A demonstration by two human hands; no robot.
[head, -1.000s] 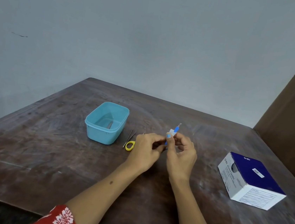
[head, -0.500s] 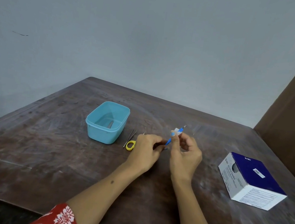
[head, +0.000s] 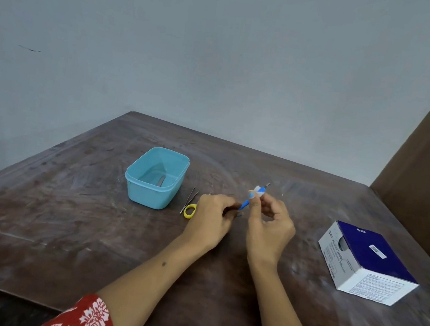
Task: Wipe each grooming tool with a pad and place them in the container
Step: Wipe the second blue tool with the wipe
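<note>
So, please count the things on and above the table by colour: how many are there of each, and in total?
Blue: 3, the container, the tool held by the left hand, the box.
White: 1, the pad pinched by the right hand.
Yellow: 1, the scissors.
Silver: 2, the tweezers, a metal piece in the container.
Total: 7.

Right hand (head: 268, 222) slid pad (head: 256, 190) up blue tool (head: 245, 205) toward tip.
</note>
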